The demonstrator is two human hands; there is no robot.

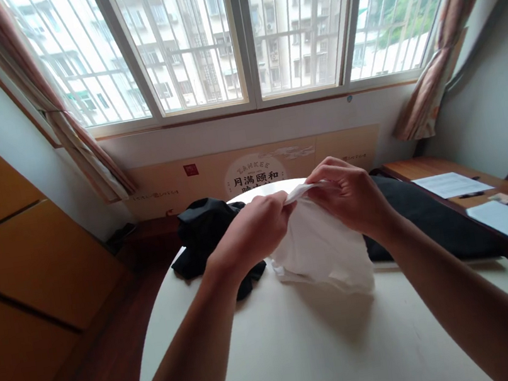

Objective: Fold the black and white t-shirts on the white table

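Both hands hold up a thin, soft white cloth (324, 244) by its top edge, above the round white table (325, 345). My left hand (263, 221) pinches the edge on one side, its fingers closed. My right hand (348, 198) grips the same edge close by, with bent fingers. The cloth hangs in loose folds, its lower edge near the tabletop. Whether it is a garment I cannot tell. A crumpled black cloth (206, 226) lies on the table beyond my left forearm, which partly hides it.
A flat black fabric item (425, 222) lies at the table's right side, partly behind my right arm. Farther right, a wooden desk (403, 169) holds paper sheets (453, 184) and a pen. A printed box (161, 179) stands under the barred window. Wooden cabinets (46, 266) stand left.
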